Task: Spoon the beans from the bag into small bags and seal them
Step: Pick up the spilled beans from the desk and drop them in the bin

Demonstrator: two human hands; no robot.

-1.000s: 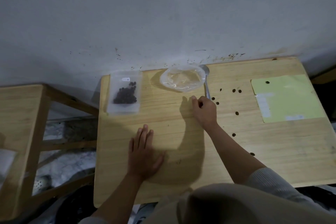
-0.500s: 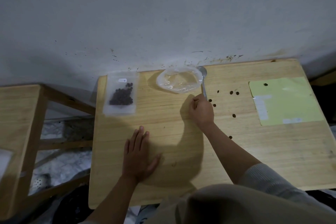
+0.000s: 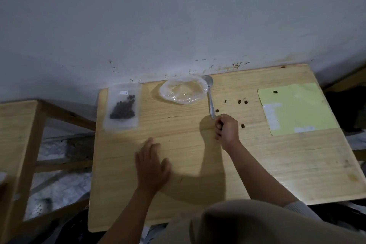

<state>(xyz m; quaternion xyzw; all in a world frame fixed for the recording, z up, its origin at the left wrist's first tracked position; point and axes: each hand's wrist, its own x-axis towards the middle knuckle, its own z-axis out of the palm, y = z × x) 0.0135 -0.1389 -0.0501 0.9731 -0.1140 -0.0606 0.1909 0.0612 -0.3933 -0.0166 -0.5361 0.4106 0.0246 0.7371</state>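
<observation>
Spoon pickup stage, I'd say. Right hand (image 3: 227, 130) is curled around the handle end of the thin silver metal spoon (image 3: 210, 97), which lies just right of the crumpled clear plastic bag (image 3: 183, 91) on the pale wooden tabletop (image 3: 257, 164). Left hand (image 3: 151, 164) rests flat, grip released. The frosted small bag of dark beans (image 3: 122, 108) sits left of the clear bag. Next: lift and scoop.

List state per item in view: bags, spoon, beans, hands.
small bag: flat on table, holds dark beans; seal unclear
clear bag: open, looks empty
spoon: on table, handle end at right hand
loose beans: scattered on table
left hand: flat on table
right hand: curled at spoon handle
</observation>
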